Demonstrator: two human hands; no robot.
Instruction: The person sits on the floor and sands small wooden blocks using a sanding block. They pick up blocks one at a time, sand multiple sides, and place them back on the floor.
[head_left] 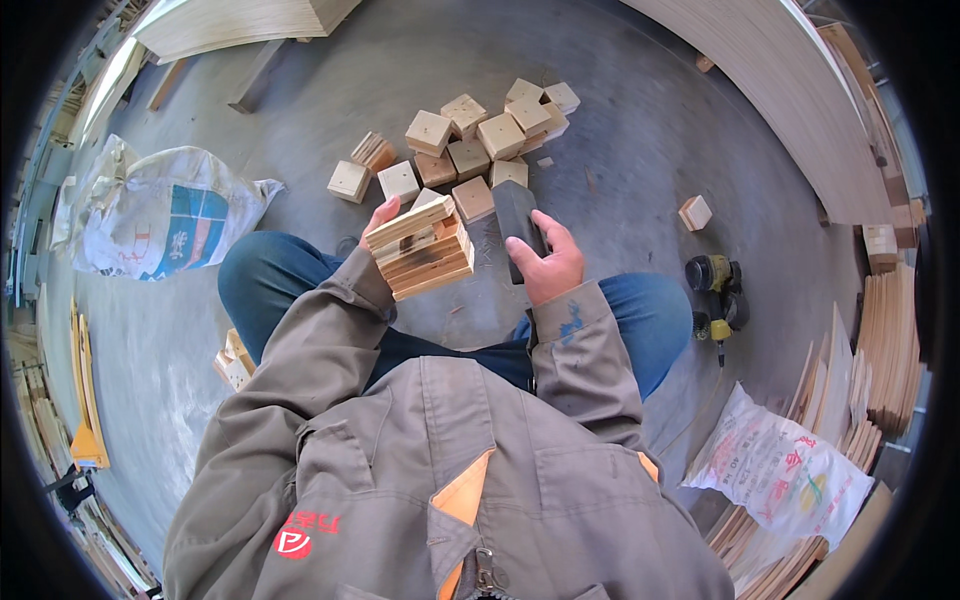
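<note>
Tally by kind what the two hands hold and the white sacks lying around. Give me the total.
Layered wooden block, in the left hand: 1
Dark grey block, in the right hand: 1
White sacks: 2
Total: 4

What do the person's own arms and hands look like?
The left sleeve and right sleeve are long, creased and grey-brown; the right one has blue smudges near its end. The left hand and right hand are bare, without gloves, as far as they show.
</note>
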